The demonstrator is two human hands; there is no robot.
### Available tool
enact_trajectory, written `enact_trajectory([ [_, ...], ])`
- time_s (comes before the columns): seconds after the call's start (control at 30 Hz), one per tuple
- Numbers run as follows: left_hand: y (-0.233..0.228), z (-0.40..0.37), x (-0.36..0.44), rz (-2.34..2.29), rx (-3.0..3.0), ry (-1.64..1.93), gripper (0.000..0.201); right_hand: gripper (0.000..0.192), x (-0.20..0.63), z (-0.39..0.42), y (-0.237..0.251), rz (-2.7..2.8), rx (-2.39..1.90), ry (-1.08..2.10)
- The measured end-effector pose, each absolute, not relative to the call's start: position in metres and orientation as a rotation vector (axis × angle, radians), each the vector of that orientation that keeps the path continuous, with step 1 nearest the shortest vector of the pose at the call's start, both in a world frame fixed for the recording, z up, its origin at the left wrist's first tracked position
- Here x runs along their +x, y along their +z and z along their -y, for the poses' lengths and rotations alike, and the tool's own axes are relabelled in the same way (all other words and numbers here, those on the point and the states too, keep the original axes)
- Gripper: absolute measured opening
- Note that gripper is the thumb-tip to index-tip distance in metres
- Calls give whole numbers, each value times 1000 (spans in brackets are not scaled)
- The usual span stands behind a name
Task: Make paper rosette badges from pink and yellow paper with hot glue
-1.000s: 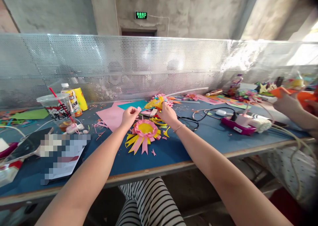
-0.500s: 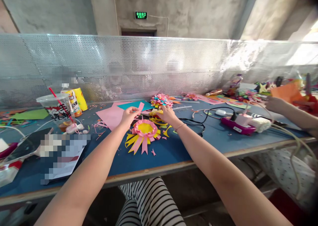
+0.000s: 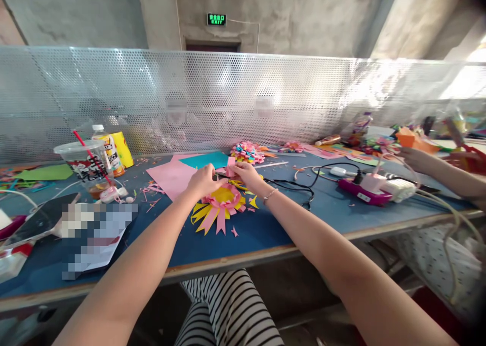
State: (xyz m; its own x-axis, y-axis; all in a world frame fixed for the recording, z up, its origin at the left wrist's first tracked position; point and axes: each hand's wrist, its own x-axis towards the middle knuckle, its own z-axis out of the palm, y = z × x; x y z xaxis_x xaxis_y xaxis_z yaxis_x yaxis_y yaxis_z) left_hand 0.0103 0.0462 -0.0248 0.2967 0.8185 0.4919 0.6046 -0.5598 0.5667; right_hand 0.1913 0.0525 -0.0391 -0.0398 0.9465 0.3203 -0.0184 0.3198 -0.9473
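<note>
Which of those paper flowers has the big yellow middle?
The nearest flower, with pink and yellow tails fanned toward the person. The multicoloured flower, beyond the right hand, is densely layered and shows no such middle.

Rosette on table, bottle behind cup at left, power strip right, screen behind.

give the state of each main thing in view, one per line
pink paper strip, pinched in right hand
left hand, close beside it, grip unclear
paper rosette, face up, partly hidden
cup, upright, straw in
bottle, upright, capped
power strip, plugs in
exit sign, lit
</note>
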Motion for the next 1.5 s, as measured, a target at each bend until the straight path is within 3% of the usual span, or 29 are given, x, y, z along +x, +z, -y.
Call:
enact_trajectory([
  [0.17, -16, -42, 9, -1272, 2150, 442, 30, 15, 203, -50, -27, 1202, -964, 1022],
  [0.27, -14, -38, 12, -1279, 2107, 307, 28, 9, 206, -48, -23, 1145, -990, 1044],
  [0.43, -14, -32, 16, -1371, 1923, 373, 65, 9, 204, -48, -26, 1199, -1020, 1128],
  [0.63, -4, -35, 9, -1202, 1612, 588, 74, 10, 205, -48, -23, 1109, -946, 1105],
  [0.9, 5, -54, -26, -764, 1524, 746, 42, 21, 216, -48, -17, 1058, -875, 1053],
  [1.33, 2, -65, -32, -582, 1658, 1199, 73, 17, 213, -52, -24, 1143, -920, 1057],
  [1.5, 5, -62, -32, -572, 1644, 1211, 64, 28, 212, -48, -22, 1235, -924, 977],
])
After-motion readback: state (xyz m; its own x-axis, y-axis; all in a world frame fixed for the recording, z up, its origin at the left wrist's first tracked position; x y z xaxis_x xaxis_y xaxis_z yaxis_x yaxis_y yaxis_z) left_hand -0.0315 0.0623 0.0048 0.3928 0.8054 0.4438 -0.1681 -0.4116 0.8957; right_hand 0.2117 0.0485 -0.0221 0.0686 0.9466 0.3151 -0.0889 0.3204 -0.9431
